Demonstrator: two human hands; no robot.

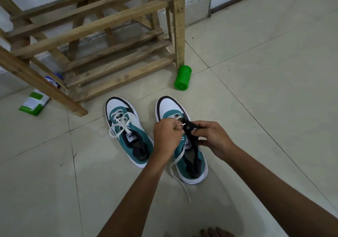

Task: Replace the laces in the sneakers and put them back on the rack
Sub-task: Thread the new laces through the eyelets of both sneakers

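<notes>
the left hand (165,134) pinches the stiff tip of the white lace (180,156) between thumb and fingers, aimed at an eyelet, while the right hand (212,136) grips the dark eyelet flap of the right sneaker (190,171), fingers curled over its edge to hold it up and steady. that shoe sits on the tiled floor (256,108) just in front of the wooden rack (113,61), only partly laced, with the loose end of the lace trailing off the heel side onto the tiles. the left sneaker (128,127) stands just beside it, already laced and tied in a bow.

the lace looks flat, soft and limp, so it will likely buckle if pushed from further back; the hard tip is the place to hold it (close to the end, so it steers straight). the flap is pliable and will probably fold away under pressure, hence the need for a firm pinch right beside the hole. the shoe itself seems light and should lift easily by the heel collar or the sides once tied.

a green cup (182,78) lies by the rack leg, and a green packet (34,102) sits at the left.
</notes>
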